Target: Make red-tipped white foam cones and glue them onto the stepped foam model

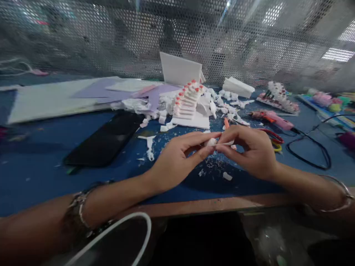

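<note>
Between the fingertips of my left hand [180, 157] is a small white foam piece [212, 142], rounded on top. My right hand [248, 149] pinches a thin white strip [226, 143] that meets the foam piece. Both hands are closed and close together above the table's front part. Just beyond them stands a white foam staircase model [187, 105] with red-tipped posts along its sides and a white upright panel [180, 68] behind. White scraps [149, 146] and crumbs lie below and around my hands.
A black phone-like slab [105, 140] lies left, with white and purple sheets [58, 96] behind. To the right are a pink glue gun [273, 119] with a black cord [310, 138], red-handled scissors [273, 136], a white block [238, 87] and a decorated white model [279, 98]. Perforated metal forms the back.
</note>
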Motion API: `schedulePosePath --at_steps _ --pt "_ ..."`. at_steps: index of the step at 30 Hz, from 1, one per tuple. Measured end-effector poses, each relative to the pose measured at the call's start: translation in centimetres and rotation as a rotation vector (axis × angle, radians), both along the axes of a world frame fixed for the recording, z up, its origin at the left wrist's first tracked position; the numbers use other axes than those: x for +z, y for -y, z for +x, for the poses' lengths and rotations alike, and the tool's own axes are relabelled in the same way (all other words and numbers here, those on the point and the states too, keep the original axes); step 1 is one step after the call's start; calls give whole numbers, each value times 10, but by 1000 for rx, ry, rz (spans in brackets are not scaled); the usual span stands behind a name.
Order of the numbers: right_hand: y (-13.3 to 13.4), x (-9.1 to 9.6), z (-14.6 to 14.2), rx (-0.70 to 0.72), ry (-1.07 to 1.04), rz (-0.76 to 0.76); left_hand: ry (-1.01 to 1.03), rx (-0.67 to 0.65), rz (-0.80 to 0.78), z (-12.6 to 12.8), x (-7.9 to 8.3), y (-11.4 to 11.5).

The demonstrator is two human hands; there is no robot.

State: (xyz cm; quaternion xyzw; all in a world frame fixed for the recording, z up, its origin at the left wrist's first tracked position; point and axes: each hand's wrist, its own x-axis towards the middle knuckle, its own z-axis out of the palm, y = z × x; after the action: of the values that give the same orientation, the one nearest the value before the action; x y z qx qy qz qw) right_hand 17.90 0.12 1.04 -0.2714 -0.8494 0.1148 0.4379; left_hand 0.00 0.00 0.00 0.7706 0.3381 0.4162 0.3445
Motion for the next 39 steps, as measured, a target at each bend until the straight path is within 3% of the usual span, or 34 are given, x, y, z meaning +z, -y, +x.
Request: schedulePosePath --at_steps 6,12,17,26,32,39 --pt "0 0 3 97 -112 -237 150 -55 -47 -3 0 -1" --pt "-2 -1 3 82 -159 -297 175 -154 -126 -2 3 -1" --pt "-1 0 3 91 -134 -259 187 -156 -143 -2 1 -6" --pt "-3 -2 3 -11 -57 -12 136 -78 -96 -1 3 -6" --pt "-3 -2 2 -33 -9 41 213 37 -42 -1 -1 -4" --pt "-2 -3 2 -44 11 34 183 -8 -56 -2 1 -1"
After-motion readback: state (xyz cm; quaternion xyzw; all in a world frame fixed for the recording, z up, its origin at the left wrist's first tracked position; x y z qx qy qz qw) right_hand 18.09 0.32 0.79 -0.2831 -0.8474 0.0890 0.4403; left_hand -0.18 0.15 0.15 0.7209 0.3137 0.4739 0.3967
